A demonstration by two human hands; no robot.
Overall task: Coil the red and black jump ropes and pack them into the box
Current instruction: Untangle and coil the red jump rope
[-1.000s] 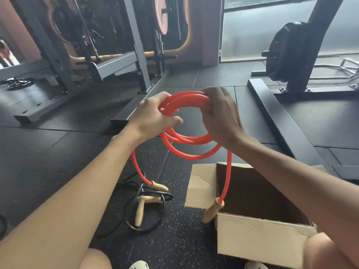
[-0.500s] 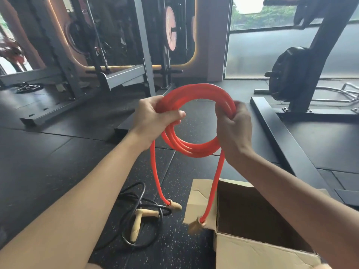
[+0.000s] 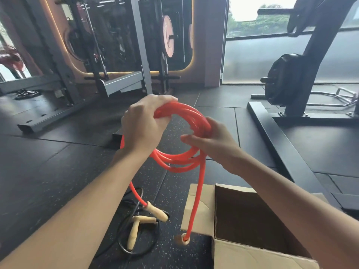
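Note:
The red jump rope (image 3: 186,160) is wound in several loops held up in front of me. My left hand (image 3: 143,127) grips the top left of the coil. My right hand (image 3: 211,138) holds its right side, fingers reaching through the loop. Two red ends hang down, each with a wooden handle: one (image 3: 157,211) by the floor, the other (image 3: 182,238) dangling beside the box. The black jump rope (image 3: 136,247) lies loose on the floor below, a wooden handle (image 3: 133,234) on it. The open cardboard box (image 3: 202,210) sits at the lower right.
Black rubber gym floor all around. A squat rack (image 3: 139,55) with a grey base stands ahead on the left. A black machine frame (image 3: 275,140) with a weight plate (image 3: 281,78) runs along the right, close behind the box.
My left hand has shifted up onto the top of the coil and my right hand has slid lower on its right side. The coil has tilted, and the hanging handles swing.

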